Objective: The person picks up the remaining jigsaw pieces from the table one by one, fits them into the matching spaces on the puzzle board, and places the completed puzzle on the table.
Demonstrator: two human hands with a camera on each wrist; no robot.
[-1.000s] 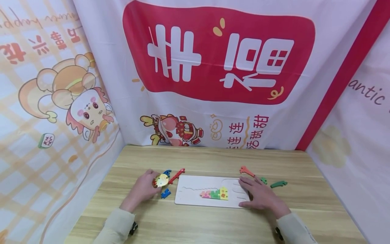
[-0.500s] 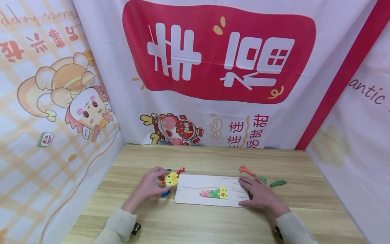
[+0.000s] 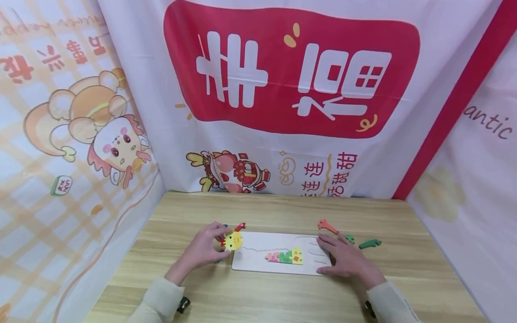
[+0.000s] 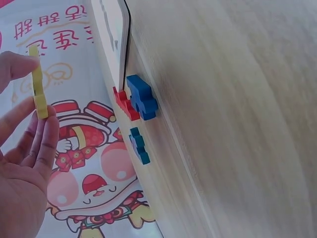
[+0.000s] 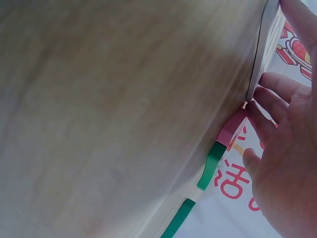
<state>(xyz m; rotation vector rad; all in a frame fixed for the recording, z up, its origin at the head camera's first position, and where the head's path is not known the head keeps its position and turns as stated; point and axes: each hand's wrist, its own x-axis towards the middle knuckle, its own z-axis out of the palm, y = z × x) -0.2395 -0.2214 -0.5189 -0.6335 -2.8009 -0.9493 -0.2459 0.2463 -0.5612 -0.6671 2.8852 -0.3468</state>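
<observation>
My left hand (image 3: 206, 246) pinches a yellow puzzle piece (image 3: 233, 241) with a printed face and a red crest, held up by the left end of the white puzzle board (image 3: 258, 264). In the left wrist view the yellow piece (image 4: 37, 82) is edge-on between thumb and fingers, off the table. My right hand (image 3: 343, 256) rests with extended fingers on the board's right end. Joined pink, green and yellow pieces (image 3: 285, 256) lie on the board, among its printed outlines. The left hand partly hides blue and red pieces behind it.
By the board's left end lie a red piece (image 3: 240, 226) and two blue pieces (image 4: 142, 96). Beyond the right hand are an orange-red piece (image 3: 327, 225), a small green piece (image 3: 349, 238) and a long green piece (image 3: 370, 243). Printed cloth walls stand behind the wooden table.
My left hand has moved right, carrying the yellow piece from among the loose pieces to the board's left edge, and its printed face has turned into view. The right hand stays put.
</observation>
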